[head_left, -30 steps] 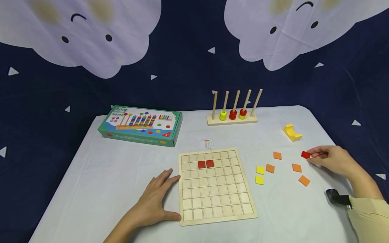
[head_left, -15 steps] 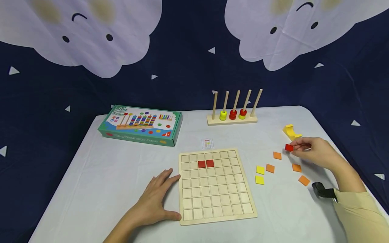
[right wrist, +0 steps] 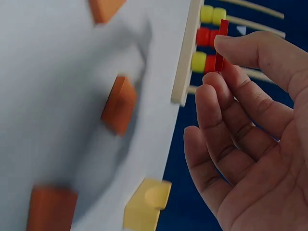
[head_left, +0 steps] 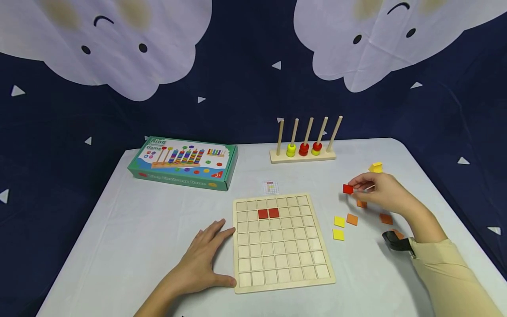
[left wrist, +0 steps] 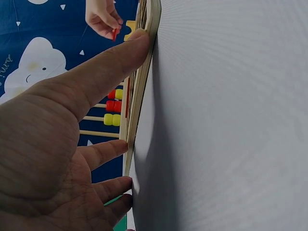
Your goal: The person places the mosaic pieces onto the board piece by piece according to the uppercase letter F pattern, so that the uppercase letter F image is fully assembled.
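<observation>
A wooden grid board (head_left: 285,286) lies in the middle of the table, with two red tiles (head_left: 268,213) side by side in its second row. My left hand (head_left: 200,266) rests at the board's left edge, thumb and forefinger spread and touching it. Between thumb and fingertips, my right hand (head_left: 382,191) pinches a red square tile (head_left: 347,189) above the table, right of the board. In the right wrist view the same red tile (right wrist: 221,45) stands on edge at the thumb tip. Two yellow tiles (head_left: 338,234) and several orange tiles (head_left: 352,219) lie below that hand.
A small pattern card (head_left: 271,187) lies just behind the board. Farther back stand a peg rack (head_left: 303,158) with red and yellow rings and, at left, a green game box (head_left: 182,163). A yellow curved block (head_left: 376,167) is partly hidden behind the right hand.
My right hand has moved left from the table's right side, carrying the red tile past the yellow block and over the orange tiles. The left hand has stayed at the board's edge.
</observation>
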Demonstrator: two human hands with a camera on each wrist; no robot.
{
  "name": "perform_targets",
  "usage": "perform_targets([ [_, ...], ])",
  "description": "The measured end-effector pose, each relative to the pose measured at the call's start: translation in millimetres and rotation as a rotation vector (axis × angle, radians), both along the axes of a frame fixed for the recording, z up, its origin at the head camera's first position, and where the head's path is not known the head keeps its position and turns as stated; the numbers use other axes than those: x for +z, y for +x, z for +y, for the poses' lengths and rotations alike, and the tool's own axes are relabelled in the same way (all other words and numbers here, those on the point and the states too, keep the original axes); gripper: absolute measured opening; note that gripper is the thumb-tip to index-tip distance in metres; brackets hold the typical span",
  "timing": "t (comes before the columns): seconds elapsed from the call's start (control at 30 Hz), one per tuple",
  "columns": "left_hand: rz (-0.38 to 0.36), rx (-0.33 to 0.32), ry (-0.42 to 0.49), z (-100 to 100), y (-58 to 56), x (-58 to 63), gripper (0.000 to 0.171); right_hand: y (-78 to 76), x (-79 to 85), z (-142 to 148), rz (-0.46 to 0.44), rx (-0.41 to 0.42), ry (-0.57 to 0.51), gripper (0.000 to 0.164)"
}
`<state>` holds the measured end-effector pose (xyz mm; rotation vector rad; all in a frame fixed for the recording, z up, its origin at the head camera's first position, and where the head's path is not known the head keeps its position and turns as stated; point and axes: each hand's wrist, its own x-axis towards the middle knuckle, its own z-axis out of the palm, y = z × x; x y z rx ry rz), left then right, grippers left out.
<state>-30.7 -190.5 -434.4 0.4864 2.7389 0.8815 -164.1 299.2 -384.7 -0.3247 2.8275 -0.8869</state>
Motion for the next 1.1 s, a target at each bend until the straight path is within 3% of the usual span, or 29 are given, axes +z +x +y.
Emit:
perform_targets([
  [0.5,-0.004,-0.001,-0.003,0,-0.5,-0.4,0.116,-3.5,-0.7,-44,0.013,0.145,-0.025,0.026],
  [1.1,-0.005,0.002,-0.007,0,-0.1,0.2,0.116,-5.0,-15.6,-91,-0.013,0.298,-0.058,0.022],
])
